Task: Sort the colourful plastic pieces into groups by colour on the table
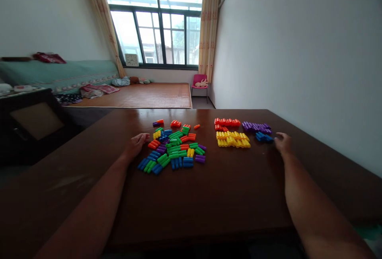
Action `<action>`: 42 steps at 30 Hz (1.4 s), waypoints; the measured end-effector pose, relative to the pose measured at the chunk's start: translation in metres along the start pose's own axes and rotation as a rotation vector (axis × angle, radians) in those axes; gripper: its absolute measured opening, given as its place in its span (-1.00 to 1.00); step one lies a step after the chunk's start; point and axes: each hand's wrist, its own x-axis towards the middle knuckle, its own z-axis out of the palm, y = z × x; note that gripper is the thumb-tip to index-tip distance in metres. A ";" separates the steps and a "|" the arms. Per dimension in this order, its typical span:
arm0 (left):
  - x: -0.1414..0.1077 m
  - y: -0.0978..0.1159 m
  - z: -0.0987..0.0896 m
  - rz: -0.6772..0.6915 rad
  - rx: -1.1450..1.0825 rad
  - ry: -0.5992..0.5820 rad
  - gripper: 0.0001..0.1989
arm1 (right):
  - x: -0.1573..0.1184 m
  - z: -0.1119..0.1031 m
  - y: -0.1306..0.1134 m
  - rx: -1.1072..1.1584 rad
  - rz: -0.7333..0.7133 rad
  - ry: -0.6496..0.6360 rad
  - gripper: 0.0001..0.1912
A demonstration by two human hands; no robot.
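Note:
My left hand (138, 143) rests on the table at the left edge of a mixed heap of small plastic tubes, its fingers curled together; whether anything is inside them is hidden. Green tubes (175, 140), blue tubes (176, 163), purple tubes (200, 158) and orange tubes (154, 144) lie jumbled in that heap. On the right, tubes lie grouped by colour: red-orange rows (227, 122), yellow rows (233, 139), a purple row (256, 127) and a short blue group (264, 137). My right hand (283, 143) is at the right end of the blue group, fingers bent together towards it; what they hold is unclear.
The dark glossy table (203, 199) fills the foreground. A white wall (298, 52) runs along the right. Behind are a bed (149, 96), a pink chair (199, 80) and a window; a dark cabinet (32, 119) stands at the left.

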 end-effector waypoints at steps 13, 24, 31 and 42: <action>-0.001 -0.002 0.001 0.019 0.013 0.000 -0.48 | -0.183 -0.001 -0.263 0.405 -1.064 -0.681 -0.75; 0.000 -0.006 0.002 0.045 0.042 -0.028 -0.44 | -0.200 0.024 -0.311 0.267 -1.144 -0.970 -0.70; 0.001 -0.002 -0.002 0.028 0.075 -0.070 -0.40 | -0.128 0.013 -0.274 0.576 -0.678 -0.824 -0.63; 0.008 -0.007 -0.007 -0.029 0.095 -0.078 -0.35 | 0.013 0.003 -0.020 0.760 0.386 0.289 -0.62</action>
